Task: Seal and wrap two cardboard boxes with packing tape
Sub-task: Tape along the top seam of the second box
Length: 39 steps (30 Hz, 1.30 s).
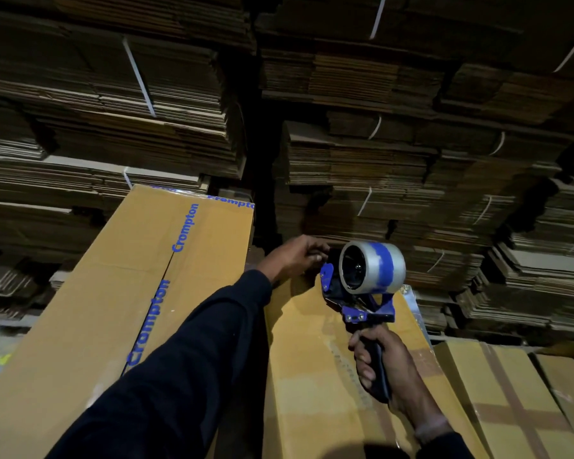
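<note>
Gripping the black handle of the tape dispenser, the right hand is holding it over the right cardboard box. The left hand is pinching at the dispenser's front, beside the Crompton-printed box.

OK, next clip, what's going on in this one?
A person is taping up tall cardboard boxes in a storeroom stacked with flattened cartons. The right hand grips the handle of a blue tape dispenser held at the far end of the nearer box. The left hand reaches to that same end, fingers curled at the dispenser's front, seemingly on the tape end, though that is hard to make out. A Crompton-printed box stands beside it on the left.
</note>
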Motion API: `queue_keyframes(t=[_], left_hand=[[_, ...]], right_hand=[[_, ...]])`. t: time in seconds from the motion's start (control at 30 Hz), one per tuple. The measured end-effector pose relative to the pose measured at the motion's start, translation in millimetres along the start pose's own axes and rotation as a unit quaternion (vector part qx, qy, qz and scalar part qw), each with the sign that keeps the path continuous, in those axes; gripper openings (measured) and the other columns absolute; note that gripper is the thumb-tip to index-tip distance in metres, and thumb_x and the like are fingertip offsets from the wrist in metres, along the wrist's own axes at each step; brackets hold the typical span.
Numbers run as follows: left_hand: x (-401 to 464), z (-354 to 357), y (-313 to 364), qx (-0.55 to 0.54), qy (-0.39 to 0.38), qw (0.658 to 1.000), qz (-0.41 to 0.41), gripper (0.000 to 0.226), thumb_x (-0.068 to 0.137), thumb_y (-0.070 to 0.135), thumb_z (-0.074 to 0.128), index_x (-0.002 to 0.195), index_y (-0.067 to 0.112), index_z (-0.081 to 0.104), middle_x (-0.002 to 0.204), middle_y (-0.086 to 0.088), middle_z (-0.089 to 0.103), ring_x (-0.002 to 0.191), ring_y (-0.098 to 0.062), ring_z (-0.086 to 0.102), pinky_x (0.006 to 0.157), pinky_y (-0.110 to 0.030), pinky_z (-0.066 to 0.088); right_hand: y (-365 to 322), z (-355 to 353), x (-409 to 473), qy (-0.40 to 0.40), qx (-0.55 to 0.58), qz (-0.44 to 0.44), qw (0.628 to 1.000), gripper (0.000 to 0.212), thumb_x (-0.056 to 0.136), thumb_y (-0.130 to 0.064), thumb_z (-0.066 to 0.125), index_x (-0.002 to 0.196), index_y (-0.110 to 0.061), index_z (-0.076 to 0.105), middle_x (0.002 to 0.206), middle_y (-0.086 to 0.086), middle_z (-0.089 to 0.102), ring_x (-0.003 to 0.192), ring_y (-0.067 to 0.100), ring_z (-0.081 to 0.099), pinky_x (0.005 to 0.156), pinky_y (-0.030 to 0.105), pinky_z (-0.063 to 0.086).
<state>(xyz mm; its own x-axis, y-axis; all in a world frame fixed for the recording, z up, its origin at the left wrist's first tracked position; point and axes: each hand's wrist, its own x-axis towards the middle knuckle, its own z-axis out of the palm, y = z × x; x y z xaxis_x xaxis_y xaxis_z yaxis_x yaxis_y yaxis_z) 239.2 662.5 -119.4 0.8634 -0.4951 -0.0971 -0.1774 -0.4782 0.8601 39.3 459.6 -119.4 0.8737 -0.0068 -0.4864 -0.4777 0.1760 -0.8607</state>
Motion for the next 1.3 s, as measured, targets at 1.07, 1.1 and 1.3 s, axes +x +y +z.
queue_keyframes(t=[1.07, 1.1, 1.3], left_hand=[[-20.9, 29.8, -12.4, 0.171, 0.062, 0.983, -0.014, 0.022, 0.095, 0.015, 0.070, 0.117, 0.013, 0.073, 0.113, -0.008, 0.075, 0.103, -0.025, 0.069, 0.095, -0.042, 0.054], [-20.6, 30.8, -16.5, 0.188, 0.064, 0.980, -0.022, 0.021, 0.098, 0.028, 0.067, 0.113, 0.016, 0.075, 0.111, -0.007, 0.076, 0.104, -0.026, 0.071, 0.095, -0.041, 0.055], [-23.1, 31.3, -20.8, 0.197, 0.070, 0.978, 0.005, 0.027, 0.102, 0.040, 0.061, 0.119, 0.024, 0.075, 0.106, 0.006, 0.071, 0.092, -0.006, 0.064, 0.079, -0.017, 0.048]], right_hand=[[-7.3, 9.0, -17.4, 0.102, -0.375, -0.089, 0.917, 0.023, 0.107, -0.042, 0.051, 0.117, -0.022, 0.059, 0.087, 0.003, 0.066, 0.081, 0.022, 0.064, 0.067, 0.033, 0.045], [-8.3, 9.6, -20.0, 0.099, -0.377, -0.090, 0.916, 0.022, 0.107, -0.041, 0.051, 0.116, -0.022, 0.059, 0.087, 0.003, 0.066, 0.080, 0.020, 0.063, 0.065, 0.032, 0.043], [-4.5, -0.9, -30.2, 0.085, -0.369, -0.086, 0.921, 0.020, 0.107, -0.040, 0.052, 0.117, -0.025, 0.059, 0.089, -0.002, 0.066, 0.083, 0.018, 0.061, 0.066, 0.031, 0.042]])
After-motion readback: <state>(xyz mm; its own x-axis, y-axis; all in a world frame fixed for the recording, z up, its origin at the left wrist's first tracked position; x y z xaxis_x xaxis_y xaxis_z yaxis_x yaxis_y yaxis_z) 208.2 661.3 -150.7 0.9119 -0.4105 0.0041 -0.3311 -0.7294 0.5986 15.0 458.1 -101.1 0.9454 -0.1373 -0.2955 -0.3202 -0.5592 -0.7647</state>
